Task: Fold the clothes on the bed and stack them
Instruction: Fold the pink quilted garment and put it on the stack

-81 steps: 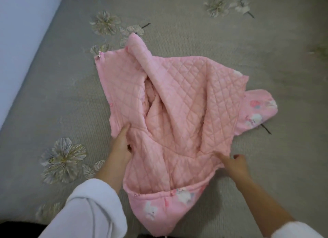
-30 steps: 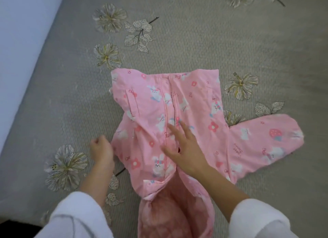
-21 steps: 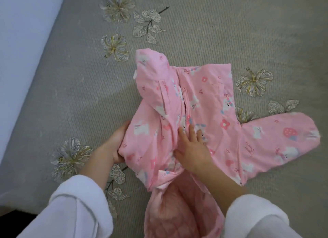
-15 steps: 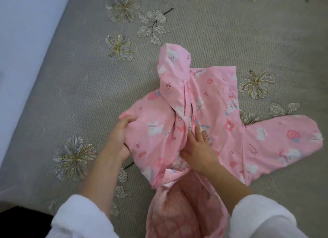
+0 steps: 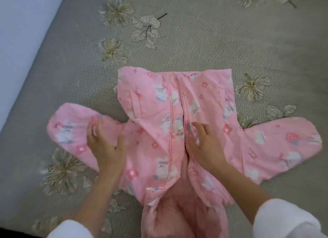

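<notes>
Left hand: the left hand (image 5: pixel 104 145) lay palm down with fingers spread and nearly straight, pressing flat and holding nothing in a curl.
Left hand's place: it rested on the root of the left-side sleeve (image 5: pixel 71 131), fingertips aimed at 12 o'clock, thumb out toward 3 o'clock.
Right hand: the right hand (image 5: pixel 204 145) was also flat and spread wide, palm on the cloth, gripping nothing.
Right hand's place: it pressed the chest of the jacket (image 5: pixel 154 99) just on the 3 o'clock side of the zip (image 5: pixel 182 99), fingers pointing to about 11 o'clock.
Jacket: pink with a bunny-and-flower print, it lay front up on the bed, hem toward 12 o'clock, zip closed along the middle.
Sleeves: the left-side sleeve stretched toward 9 o'clock; the right-side sleeve (image 5: pixel 284 145) stretched toward 3 o'clock, both flat on the cover.
Pocket: a pocket flap (image 5: pixel 135 103) sat at 10 o'clock from the right hand.
Hood: what seemed to be the hood (image 5: pixel 177 214) lay open at 6 o'clock between the forearms, its plain pink lining up; the blur hid its detail.
Cuffs: white cuffs (image 5: pixel 291 220) covered both forearms at the lower edge.
Bed: the grey bedspread (image 5: pixel 195 33) carried embroidered flowers (image 5: pixel 115 12) around the jacket.
Edge: a pale surface (image 5: pixel 21 24) ran beside the bed at 10 o'clock.
</notes>
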A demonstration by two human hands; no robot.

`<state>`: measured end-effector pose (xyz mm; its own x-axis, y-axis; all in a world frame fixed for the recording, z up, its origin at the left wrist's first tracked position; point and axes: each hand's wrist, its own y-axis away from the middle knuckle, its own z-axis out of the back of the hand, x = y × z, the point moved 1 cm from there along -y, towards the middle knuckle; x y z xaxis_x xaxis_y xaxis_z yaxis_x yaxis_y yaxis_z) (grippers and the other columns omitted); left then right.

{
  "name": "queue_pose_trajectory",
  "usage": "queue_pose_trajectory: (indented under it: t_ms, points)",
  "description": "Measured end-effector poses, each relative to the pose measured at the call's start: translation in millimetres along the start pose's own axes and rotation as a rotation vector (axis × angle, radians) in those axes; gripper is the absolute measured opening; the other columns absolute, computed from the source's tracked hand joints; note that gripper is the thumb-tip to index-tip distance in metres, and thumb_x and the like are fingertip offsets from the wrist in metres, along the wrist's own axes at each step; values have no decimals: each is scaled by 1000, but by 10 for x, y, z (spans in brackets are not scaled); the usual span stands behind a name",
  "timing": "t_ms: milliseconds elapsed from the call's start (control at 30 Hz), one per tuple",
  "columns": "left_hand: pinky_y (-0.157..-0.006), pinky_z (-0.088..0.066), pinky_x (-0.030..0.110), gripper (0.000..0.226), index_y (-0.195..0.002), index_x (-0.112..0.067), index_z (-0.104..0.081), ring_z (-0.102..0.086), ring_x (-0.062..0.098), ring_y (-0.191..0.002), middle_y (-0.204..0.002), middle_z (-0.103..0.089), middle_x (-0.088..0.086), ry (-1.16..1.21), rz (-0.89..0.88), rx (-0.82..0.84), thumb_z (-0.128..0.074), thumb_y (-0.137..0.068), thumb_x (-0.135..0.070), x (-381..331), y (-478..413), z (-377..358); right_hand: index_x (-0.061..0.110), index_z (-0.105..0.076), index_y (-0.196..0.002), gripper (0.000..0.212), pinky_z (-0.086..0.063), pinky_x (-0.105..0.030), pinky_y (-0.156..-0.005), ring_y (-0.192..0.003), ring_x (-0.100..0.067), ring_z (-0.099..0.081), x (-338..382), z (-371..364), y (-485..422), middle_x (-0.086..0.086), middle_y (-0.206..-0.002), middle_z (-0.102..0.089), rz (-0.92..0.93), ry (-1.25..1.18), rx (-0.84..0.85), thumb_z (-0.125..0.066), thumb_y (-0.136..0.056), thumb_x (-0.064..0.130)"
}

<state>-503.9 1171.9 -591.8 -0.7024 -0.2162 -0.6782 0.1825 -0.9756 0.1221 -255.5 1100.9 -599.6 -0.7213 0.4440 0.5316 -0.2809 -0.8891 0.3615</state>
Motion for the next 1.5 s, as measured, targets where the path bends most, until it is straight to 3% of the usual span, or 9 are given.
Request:
queue_pose_trajectory:
  t_ms: [133,233,433,600,767,933,1067,1233,1500]
  points:
    - [-115,12,36,74,-153,-26,-4,18,24,-145,-159,15,8,-285,-480,267,-25,-91,-60,-366,-153,-707,17,-46,-129,46,-46,-35,-81,-104,-21,-55,-119,71,-396,0,-121,-47,-68,19,0,-50,-93,45]
    - [-114,4,53,78,-148,-30,11,17,36,-144,-158,16,14,-593,-465,321,-6,-83,-70,-236,-390,-1155,21,-49,-118,46,-39,-30,-83,-112,-17,-46,-160,-12,-598,4,-117,-44,-161,-12,34,-56,-86,53]
    - [-113,13,50,74,-145,-36,20,21,34,-143,-157,22,11,-650,-412,309,-3,-85,-72,-178,-488,-1387,15,-50,-102,32,-29,-31,-66,-96,-22,-49,-202,-180,-665,-1,-103,-50,-28,229,-140,-54,-88,44]
    - [-114,12,49,73,-145,-38,19,21,33,-143,-157,21,10,-676,-413,309,-7,-86,-73,-242,-474,-1349,10,-46,-66,27,-30,-17,-44,-49,-9,-38,-132,-50,-699,1,-55,-42,-155,-446,-315,-56,-88,21]
    - [-114,11,51,64,-152,-33,-3,19,31,-144,-160,12,5,-571,-317,421,-23,-96,-57,-273,-381,-1332,9,-66,-105,20,-48,-36,-85,-90,-23,-62,-36,-207,-478,-10,-97,-68,71,-377,-20,-51,-94,18]
    - [-111,-14,55,43,-133,3,-34,-37,57,-125,-136,-42,36,-394,-891,448,-29,-93,-12,7,285,-1012,13,-58,-129,49,-37,-27,-101,-122,-13,-50,-529,-279,380,-4,-132,-58,206,-149,-227,-49,-87,38]
    - [-117,12,41,85,-152,-16,11,18,31,-144,-158,8,17,-370,-509,643,10,-86,-70,30,1112,-978,23,-36,-147,66,-6,-29,-117,-146,-12,-14,-1012,-577,1013,1,-156,-27,293,220,-47,-41,-91,56]
    - [-96,37,29,94,-130,-31,45,55,14,-120,-136,51,0,-485,-264,577,3,-65,-84,-85,1274,-1220,16,-59,-126,47,-30,-36,-105,-133,-15,-39,-1099,-426,1008,-2,-142,-50,330,81,-164,-50,-86,39]
    - [-111,18,48,94,-131,-22,39,34,31,-138,-137,48,8,-566,-227,594,8,-64,-81,-92,1280,-1319,12,-46,-106,30,-43,-26,-72,-86,-19,-52,-1595,285,1024,-3,-99,-50,-667,-674,-730,-67,-85,17]
